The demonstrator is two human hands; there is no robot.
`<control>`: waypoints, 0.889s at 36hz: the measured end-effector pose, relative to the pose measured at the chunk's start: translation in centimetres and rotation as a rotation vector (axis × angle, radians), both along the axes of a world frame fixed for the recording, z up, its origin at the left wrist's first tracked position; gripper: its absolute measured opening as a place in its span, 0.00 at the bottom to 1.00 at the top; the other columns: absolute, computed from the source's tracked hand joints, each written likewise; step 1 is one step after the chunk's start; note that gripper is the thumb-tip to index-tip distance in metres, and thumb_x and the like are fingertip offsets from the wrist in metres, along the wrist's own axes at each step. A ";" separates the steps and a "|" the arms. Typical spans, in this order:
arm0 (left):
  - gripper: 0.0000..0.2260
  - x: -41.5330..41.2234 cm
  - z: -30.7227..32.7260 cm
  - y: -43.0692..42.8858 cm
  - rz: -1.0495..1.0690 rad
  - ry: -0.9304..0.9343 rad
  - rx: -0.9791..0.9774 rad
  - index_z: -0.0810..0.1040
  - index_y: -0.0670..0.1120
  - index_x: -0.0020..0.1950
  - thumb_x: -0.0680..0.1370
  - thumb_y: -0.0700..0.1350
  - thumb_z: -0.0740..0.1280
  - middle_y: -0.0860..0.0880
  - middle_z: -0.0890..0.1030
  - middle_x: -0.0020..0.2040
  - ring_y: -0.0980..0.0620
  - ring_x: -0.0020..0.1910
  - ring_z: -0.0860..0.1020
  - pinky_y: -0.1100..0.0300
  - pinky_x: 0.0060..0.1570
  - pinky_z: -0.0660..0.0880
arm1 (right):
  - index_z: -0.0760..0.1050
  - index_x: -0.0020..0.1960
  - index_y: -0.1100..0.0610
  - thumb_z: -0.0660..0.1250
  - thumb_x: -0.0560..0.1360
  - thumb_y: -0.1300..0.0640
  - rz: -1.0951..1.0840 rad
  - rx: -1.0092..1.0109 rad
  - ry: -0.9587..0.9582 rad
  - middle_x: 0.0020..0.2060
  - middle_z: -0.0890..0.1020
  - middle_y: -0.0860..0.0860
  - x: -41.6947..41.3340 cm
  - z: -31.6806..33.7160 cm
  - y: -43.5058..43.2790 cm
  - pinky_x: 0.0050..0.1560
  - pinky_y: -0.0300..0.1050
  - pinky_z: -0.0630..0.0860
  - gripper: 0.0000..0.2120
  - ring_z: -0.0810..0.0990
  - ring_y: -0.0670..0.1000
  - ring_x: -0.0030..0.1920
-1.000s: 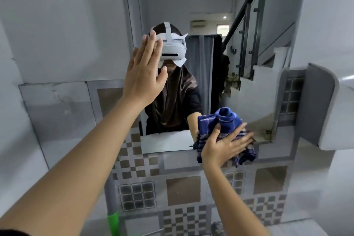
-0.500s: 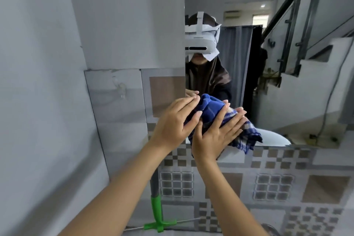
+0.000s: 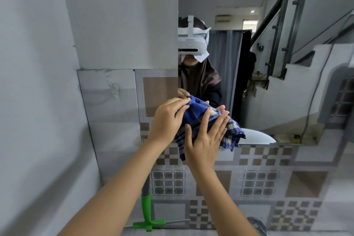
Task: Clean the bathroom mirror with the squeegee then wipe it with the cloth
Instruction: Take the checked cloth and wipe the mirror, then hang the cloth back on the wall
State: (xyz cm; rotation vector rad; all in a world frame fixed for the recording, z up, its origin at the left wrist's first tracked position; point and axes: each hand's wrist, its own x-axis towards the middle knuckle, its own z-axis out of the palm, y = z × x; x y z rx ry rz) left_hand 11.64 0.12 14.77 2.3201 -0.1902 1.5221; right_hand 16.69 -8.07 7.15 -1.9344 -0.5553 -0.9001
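Two bare forearms reach in from the near edge, with no sleeves, watch, bracelet or rings showing on either. The left hand [image 3: 168, 119] and right hand [image 3: 206, 139] are ungloved, with short, plain nails. In the mirror reflection [image 3: 199, 74], the person wears a white headset [image 3: 191, 43] with a white strap over the crown, a dark brown headscarf draped over the shoulders, and a black top.
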 end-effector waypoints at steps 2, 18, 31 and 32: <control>0.09 -0.7 0.4 -0.1 -0.010 0.017 0.017 0.80 0.38 0.54 0.75 0.35 0.66 0.43 0.83 0.49 0.50 0.49 0.80 0.62 0.51 0.75 | 0.45 0.76 0.53 0.54 0.78 0.43 0.043 -0.019 -0.015 0.75 0.41 0.61 -0.8 -0.2 -0.8 0.74 0.47 0.36 0.33 0.36 0.55 0.75; 0.09 -11.3 1.9 -0.2 -0.045 0.180 0.269 0.82 0.40 0.52 0.74 0.36 0.66 0.44 0.83 0.46 0.50 0.45 0.80 0.56 0.47 0.77 | 0.64 0.71 0.52 0.56 0.80 0.63 0.785 -0.031 0.040 0.68 0.69 0.48 -7.2 2.2 -5.0 0.66 0.34 0.65 0.20 0.66 0.43 0.68; 0.05 -17.3 -2.3 -0.8 0.135 0.186 -0.080 0.81 0.44 0.49 0.75 0.39 0.68 0.50 0.80 0.45 0.57 0.44 0.78 0.68 0.46 0.73 | 0.80 0.48 0.58 0.66 0.74 0.62 0.836 -0.025 -0.004 0.38 0.82 0.48 -9.6 3.0 -6.5 0.41 0.34 0.73 0.06 0.78 0.44 0.39; 0.04 -17.5 -2.9 -0.8 0.166 0.207 -0.138 0.81 0.45 0.49 0.76 0.41 0.67 0.51 0.79 0.44 0.57 0.44 0.77 0.70 0.45 0.72 | 0.81 0.48 0.58 0.66 0.74 0.62 0.832 -0.041 -0.016 0.38 0.82 0.47 -9.6 3.2 -6.4 0.41 0.32 0.73 0.06 0.78 0.43 0.40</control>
